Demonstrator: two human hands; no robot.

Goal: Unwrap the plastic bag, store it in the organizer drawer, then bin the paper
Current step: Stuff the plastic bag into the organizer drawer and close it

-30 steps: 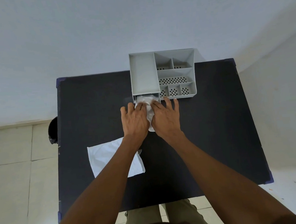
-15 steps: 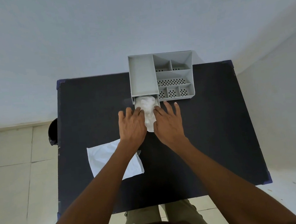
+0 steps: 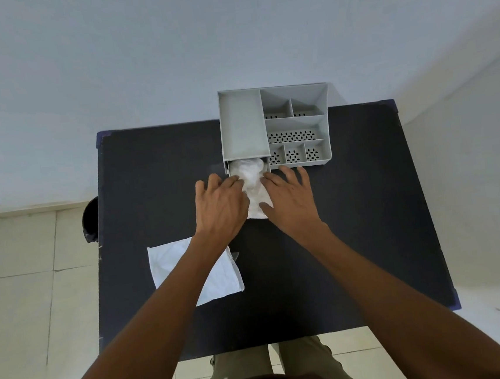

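**Bag at drawer mouth**

Positioned at the far middle of the black table point(image 3: 353, 225): grey organizer point(image 3: 275, 127), with its drawer point(image 3: 228, 170) pulled open toward the near side under the left compartment. Crumpled in the drawer opening and trailing out onto the table: white plastic bag point(image 3: 250, 175).

Placed palm-down on either side of the bag: left hand point(image 3: 219, 206) and right hand point(image 3: 288, 201). Left fingers point(image 3: 232, 181) extended and loosely spread, tips touching the bag's left edge at the drawer front. Right fingers point(image 3: 272, 178) likewise extended, tips against the bag's right edge, thumb resting on the bag's near part. Pressing flat against the bag, not curled around it.

Lying flat at the near left of the table, partly hidden under the left forearm: white paper point(image 3: 170, 262). Visible just beyond the table's left edge, on the floor: dark bin point(image 3: 90, 220).
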